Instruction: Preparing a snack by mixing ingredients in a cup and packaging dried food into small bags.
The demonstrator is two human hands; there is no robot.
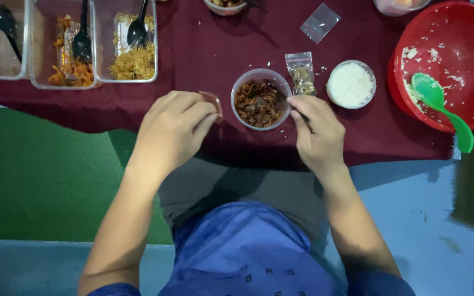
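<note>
Maroon cloth carries a clear cup of brown filling (pixel 259 101); left hand (pixel 174 129) pinches a small packet (pixel 213 102), right hand (pixel 316 131) grips a spoon handle (pixel 292 107).

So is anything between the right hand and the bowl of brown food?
Nothing visible. The right hand is at the rim of the clear bowl, its utensil already reaching in. The small filled bag and the white-filled cup sit beyond, off that path.
</note>
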